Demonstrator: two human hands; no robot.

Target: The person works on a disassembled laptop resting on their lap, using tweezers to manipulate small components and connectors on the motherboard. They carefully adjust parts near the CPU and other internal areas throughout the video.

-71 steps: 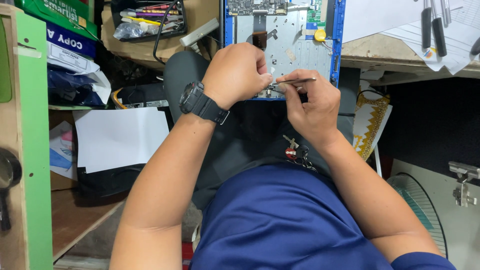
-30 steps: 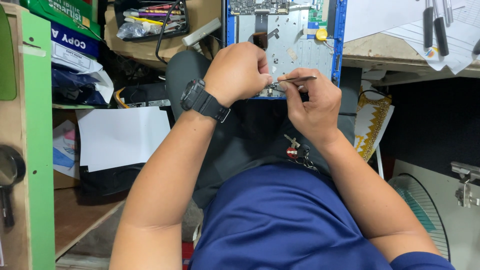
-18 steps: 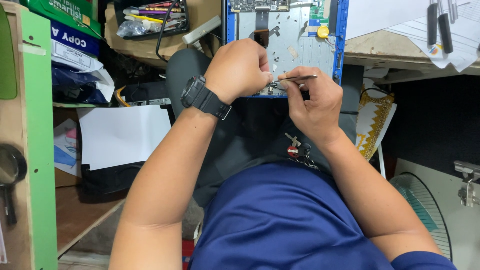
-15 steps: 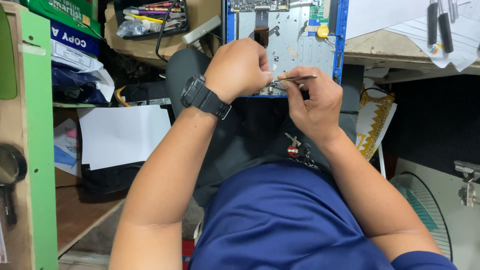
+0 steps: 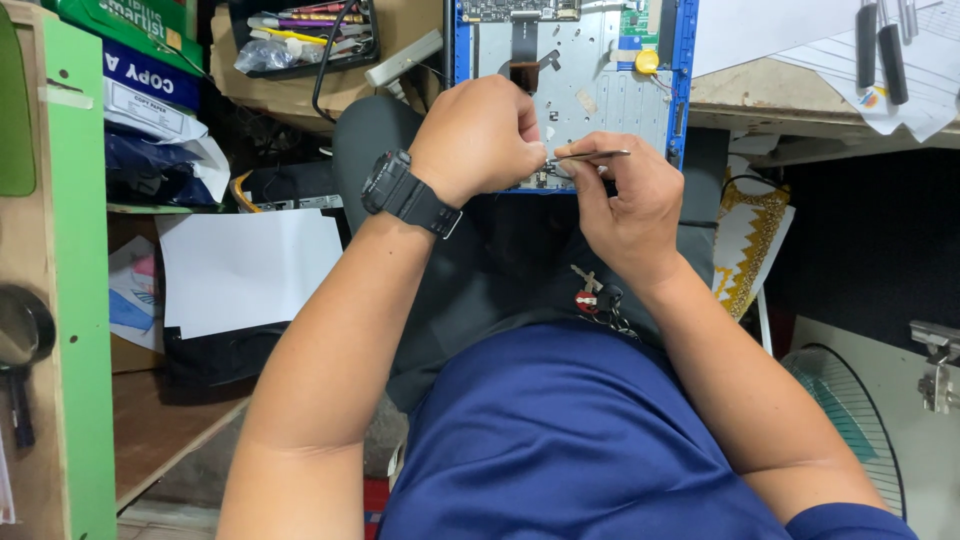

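Note:
An opened device with a blue frame and a bare metal inner plate (image 5: 590,70) rests on my lap against the desk edge. My right hand (image 5: 625,205) grips thin metal tweezers (image 5: 592,156) whose tips point left at the plate's lower edge. My left hand (image 5: 480,135), with a black watch (image 5: 400,192) on the wrist, is closed at that same spot; its fingertips pinch something too small to make out. A small circuit board and a yellow round part (image 5: 648,61) sit near the plate's top.
A black tray of pens and tools (image 5: 300,30) lies upper left. Paper reams (image 5: 150,70) and a white sheet (image 5: 250,265) fill the left shelves beside a green post (image 5: 75,300). Screwdrivers (image 5: 880,50) rest on desk papers, upper right. A fan (image 5: 850,420) stands lower right. Keys (image 5: 595,295) hang at my waist.
Both hands stay at the same spot on the plate's lower edge; only slight shifts of the view and fingers show.

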